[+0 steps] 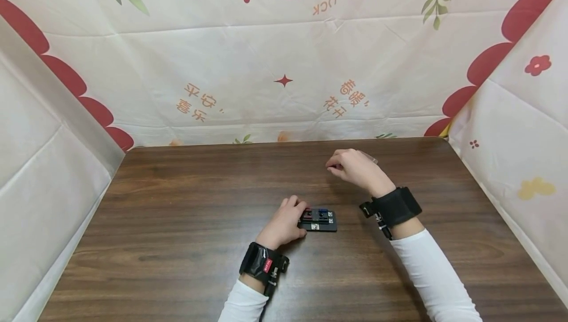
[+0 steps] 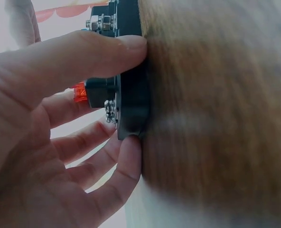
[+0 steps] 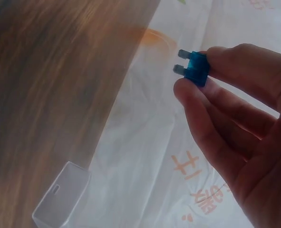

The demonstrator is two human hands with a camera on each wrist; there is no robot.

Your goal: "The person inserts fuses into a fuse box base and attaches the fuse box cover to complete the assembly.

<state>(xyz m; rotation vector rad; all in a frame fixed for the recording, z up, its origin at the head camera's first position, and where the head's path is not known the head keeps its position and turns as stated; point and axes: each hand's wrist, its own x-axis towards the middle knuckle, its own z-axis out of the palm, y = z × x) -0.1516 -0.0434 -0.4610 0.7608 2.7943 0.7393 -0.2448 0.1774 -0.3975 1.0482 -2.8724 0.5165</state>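
Note:
A black fuse block [image 1: 320, 220] with metal screw terminals lies on the brown table. My left hand [image 1: 286, 221] grips its left end; in the left wrist view the thumb of that hand [image 2: 60, 109] lies across the block [image 2: 133, 95], other fingers curl at its end, and a red piece [image 2: 80, 92] shows beside them. Above the table, up and to the right of the block, my right hand [image 1: 357, 169] pinches a blue blade fuse [image 3: 196, 69] between thumb and finger. Two metal prongs of the fuse point away from the right hand [image 3: 245, 109] in the right wrist view.
A clear plastic box [image 3: 62, 194] stands near the table's far edge, mostly behind the right hand in the head view. The brown wooden table [image 1: 177, 203] is bordered by printed white cloth [image 1: 248, 55] at the back and both sides.

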